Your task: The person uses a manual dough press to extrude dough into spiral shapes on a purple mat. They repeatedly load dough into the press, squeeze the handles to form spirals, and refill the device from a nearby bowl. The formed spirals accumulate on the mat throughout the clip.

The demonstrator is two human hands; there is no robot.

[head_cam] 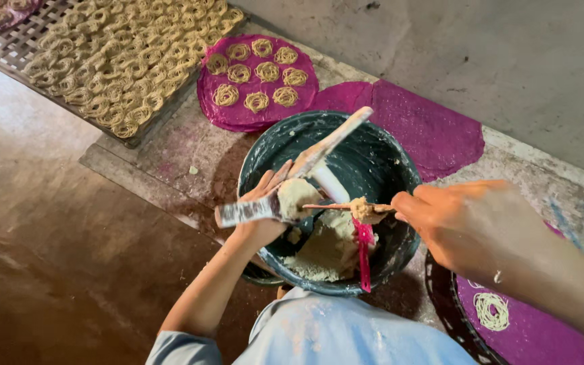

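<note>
The inside of the dark bucket [373,169] is open only at its far half; the near half is filled with dough [322,250], and a flat metal press [292,172] lies slanted across the mouth. A pink tool [363,253] hangs at the near rim. Behind the bucket, a purple mat [217,111] with spirals blocks the left side, while the bare purple mat [427,128] is free. The brown floor [55,223] at left is open.
</note>
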